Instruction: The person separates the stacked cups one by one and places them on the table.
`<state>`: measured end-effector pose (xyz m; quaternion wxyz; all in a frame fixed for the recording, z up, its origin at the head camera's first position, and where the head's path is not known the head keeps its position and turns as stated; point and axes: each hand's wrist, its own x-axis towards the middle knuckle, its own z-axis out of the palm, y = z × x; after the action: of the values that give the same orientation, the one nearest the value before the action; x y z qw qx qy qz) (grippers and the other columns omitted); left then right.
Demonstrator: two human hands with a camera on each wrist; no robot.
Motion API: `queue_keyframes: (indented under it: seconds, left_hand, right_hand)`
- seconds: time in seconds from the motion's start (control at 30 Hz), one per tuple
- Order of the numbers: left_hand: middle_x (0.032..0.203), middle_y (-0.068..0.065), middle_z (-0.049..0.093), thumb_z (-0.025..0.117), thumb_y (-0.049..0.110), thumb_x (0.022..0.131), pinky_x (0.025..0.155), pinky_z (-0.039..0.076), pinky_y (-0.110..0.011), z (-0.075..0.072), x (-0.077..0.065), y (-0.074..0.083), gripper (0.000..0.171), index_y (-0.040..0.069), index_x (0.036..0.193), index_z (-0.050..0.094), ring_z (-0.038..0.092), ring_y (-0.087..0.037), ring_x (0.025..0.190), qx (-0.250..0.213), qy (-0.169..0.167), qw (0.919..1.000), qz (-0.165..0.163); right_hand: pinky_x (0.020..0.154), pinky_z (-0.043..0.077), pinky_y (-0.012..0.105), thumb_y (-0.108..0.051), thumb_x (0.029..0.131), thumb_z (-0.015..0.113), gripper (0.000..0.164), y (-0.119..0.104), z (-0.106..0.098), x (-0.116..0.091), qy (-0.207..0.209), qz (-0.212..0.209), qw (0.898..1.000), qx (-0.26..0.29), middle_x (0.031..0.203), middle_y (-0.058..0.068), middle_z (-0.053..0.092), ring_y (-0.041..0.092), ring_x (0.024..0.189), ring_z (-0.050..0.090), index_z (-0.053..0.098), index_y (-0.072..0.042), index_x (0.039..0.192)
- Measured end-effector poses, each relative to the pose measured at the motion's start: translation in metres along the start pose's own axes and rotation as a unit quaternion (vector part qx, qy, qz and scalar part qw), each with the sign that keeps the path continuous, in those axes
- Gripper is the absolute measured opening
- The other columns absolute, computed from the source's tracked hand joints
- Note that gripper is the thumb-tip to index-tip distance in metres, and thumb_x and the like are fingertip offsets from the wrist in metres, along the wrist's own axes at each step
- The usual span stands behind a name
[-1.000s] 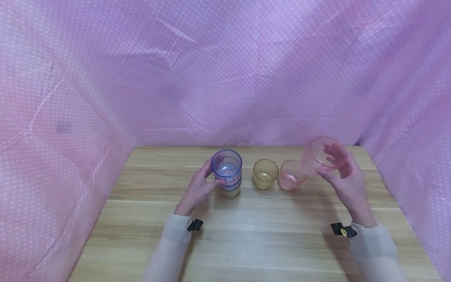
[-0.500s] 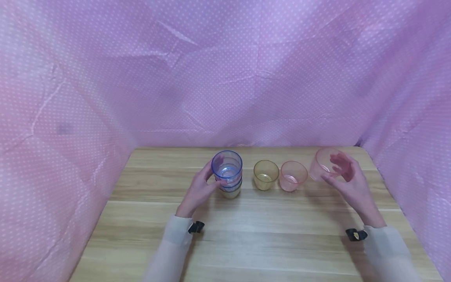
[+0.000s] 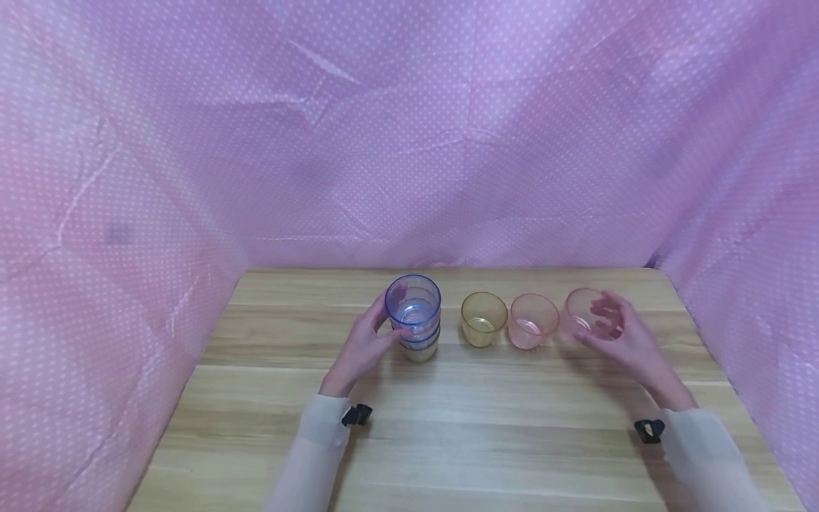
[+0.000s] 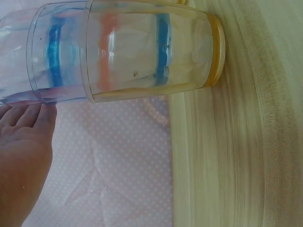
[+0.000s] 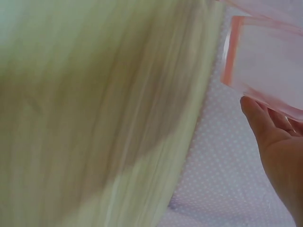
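Observation:
On the left, a stack of nested clear tumblers stands upright, with a blue-rimmed cup (image 3: 414, 313) on top and a yellow cup (image 4: 189, 52) at the bottom. My left hand (image 3: 366, 346) curls round the upper part of that stack, thumb in front and fingers behind. Farther right, my right hand (image 3: 630, 346) holds a clear pink cup (image 3: 578, 311) upright between thumb and fingers. Its orange-pink base band shows in the right wrist view; I cannot tell whether the base touches the table. Just left of it stands another pink cup (image 3: 530, 323), beside a single yellow cup (image 3: 481, 323).
The wooden table (image 3: 461, 441) carries all the standing cups near its far edge. Pink polka-dot cloth (image 3: 409, 142) hangs behind the table and along both sides. A dark strap or clip sits at each wrist.
My right hand has lowered the pink cup toward the table, to the right end of the row. My left hand keeps its grip on the stack, almost unmoved.

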<state>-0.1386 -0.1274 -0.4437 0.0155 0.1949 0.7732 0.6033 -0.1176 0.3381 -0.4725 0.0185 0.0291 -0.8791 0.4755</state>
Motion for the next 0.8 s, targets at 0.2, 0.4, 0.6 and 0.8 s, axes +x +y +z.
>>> queue_keyframes:
  seconds: [0.2, 0.4, 0.6, 0.8]
  left_hand:
    - [0.158, -0.008, 0.049, 0.077, 0.005, 0.092, 0.124, 0.031, -0.045, 0.0, -0.001, -0.001, 0.076, 0.015, 0.159, 0.042, 0.041, -0.025, 0.148, 0.003, 0.0, 1.0, 0.0]
    - [0.157, -0.009, 0.049, 0.077, 0.006, 0.092, 0.124, 0.031, -0.042, 0.001, -0.001, -0.003, 0.075, 0.014, 0.158, 0.043, 0.042, -0.025, 0.148, -0.006, 0.0, 1.0, -0.002]
    - [0.156, -0.008, 0.05, 0.077, 0.005, 0.092, 0.125, 0.031, -0.04, 0.002, -0.002, -0.004, 0.073, 0.013, 0.157, 0.045, 0.042, -0.022, 0.147, -0.004, 0.004, 1.0, -0.001]
    - [0.158, -0.007, 0.049, 0.078, 0.006, 0.091, 0.125, 0.031, -0.039, 0.001, -0.001, -0.004, 0.075, 0.012, 0.158, 0.044, 0.042, -0.022, 0.148, -0.01, 0.005, 0.9999, 0.006]
  right_hand:
    - [0.086, 0.046, 0.002, -0.018, 0.089, 0.084, 0.095, 0.005, 0.001, 0.0, -0.029, 0.0, 1.0, 0.0, 0.143, 0.036, 0.046, 0.056, 0.122, 0.054, 0.022, 0.009, 0.156]
    - [0.087, 0.047, 0.003, -0.014, 0.087, 0.086, 0.096, 0.012, 0.002, 0.0, -0.041, -0.003, 0.999, 0.0, 0.141, 0.04, 0.045, 0.06, 0.124, 0.051, 0.022, 0.014, 0.153]
    - [0.087, 0.047, 0.002, -0.009, 0.086, 0.086, 0.097, 0.018, 0.003, -0.001, -0.041, -0.022, 0.999, -0.004, 0.141, 0.041, 0.045, 0.06, 0.124, 0.05, 0.02, 0.015, 0.153]
    - [0.087, 0.041, -0.001, -0.01, 0.083, 0.088, 0.111, 0.017, 0.002, 0.001, -0.041, -0.039, 0.998, -0.038, 0.143, 0.042, 0.043, 0.058, 0.123, 0.05, 0.01, 0.012, 0.159]
